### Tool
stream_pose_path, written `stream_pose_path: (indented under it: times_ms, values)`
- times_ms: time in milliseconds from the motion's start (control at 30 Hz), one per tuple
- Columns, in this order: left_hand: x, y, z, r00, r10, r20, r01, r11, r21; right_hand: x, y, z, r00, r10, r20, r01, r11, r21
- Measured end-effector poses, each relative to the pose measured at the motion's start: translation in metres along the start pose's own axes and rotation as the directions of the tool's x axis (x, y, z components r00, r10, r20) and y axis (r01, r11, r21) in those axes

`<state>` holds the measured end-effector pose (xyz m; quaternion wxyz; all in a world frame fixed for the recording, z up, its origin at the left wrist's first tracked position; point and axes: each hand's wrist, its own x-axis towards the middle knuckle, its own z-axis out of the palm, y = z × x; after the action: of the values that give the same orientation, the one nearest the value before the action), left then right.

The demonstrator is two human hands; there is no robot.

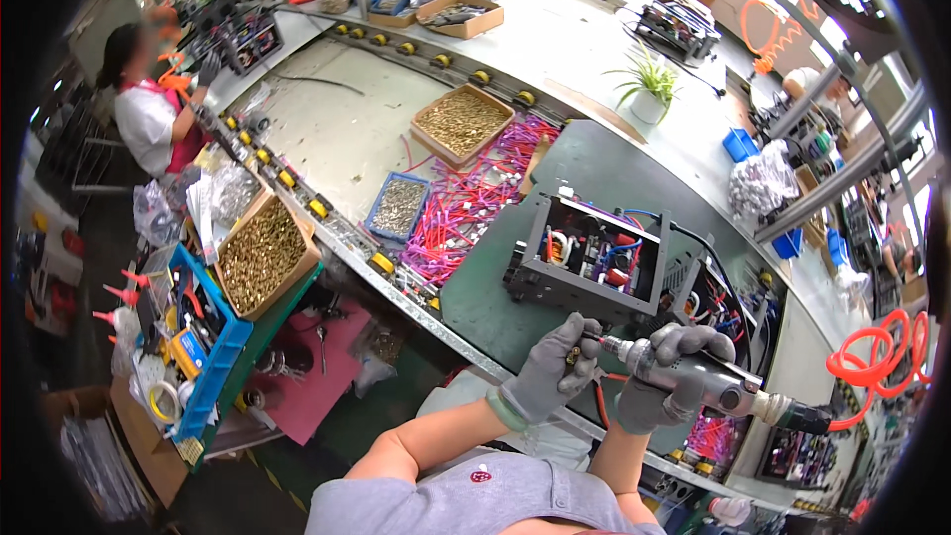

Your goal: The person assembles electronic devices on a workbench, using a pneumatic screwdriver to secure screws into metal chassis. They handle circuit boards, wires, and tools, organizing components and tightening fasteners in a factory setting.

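In a grey glove, my right hand (649, 406) grips a silver air screwdriver (728, 386), held nearly level with its bit toward the left. My left hand (543, 372), also gloved, has its fingers curled at the bit's tip. A few small brass-coloured screws (573, 355) show between those fingers; whether one sits on the bit is too small to tell. Just beyond both hands stands an open black metal chassis (594, 258) with wires, boards and red parts inside. It rests on a dark green mat (485, 282).
Beyond the mat lie red and purple wires (456, 228), a carton of brass screws (463, 124) and a blue tray of silver screws (398, 206). Another screw carton (263, 253) stands at left. A coiled orange hose (872, 362) hangs at right. A co-worker (149, 109) stands far left.
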<state>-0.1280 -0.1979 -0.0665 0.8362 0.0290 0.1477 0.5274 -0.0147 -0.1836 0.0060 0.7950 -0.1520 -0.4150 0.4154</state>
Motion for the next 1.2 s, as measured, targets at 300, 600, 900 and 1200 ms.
stream_pose_path:
  times_ms: [300,600,900,1200]
  values:
    - [-0.007,-0.003,-0.005,0.998,-0.061,-0.006,0.06,0.951,0.303,0.014,-0.007,-0.023,0.932,0.023,0.362,-0.102,0.974,0.202]
    - [0.001,0.091,-0.008,0.767,0.612,0.194,-0.291,0.062,0.955,0.023,-0.044,-0.023,0.994,-0.027,0.103,0.013,0.991,0.135]
    - [0.073,0.111,0.035,0.74,0.171,0.651,-0.235,-0.841,0.488,0.024,-0.04,-0.026,0.998,-0.043,-0.056,0.048,0.994,0.098]
    - [0.089,0.155,0.067,0.955,-0.275,0.111,-0.288,-0.95,0.122,0.025,-0.046,-0.03,0.994,0.027,-0.103,-0.024,0.999,0.026]
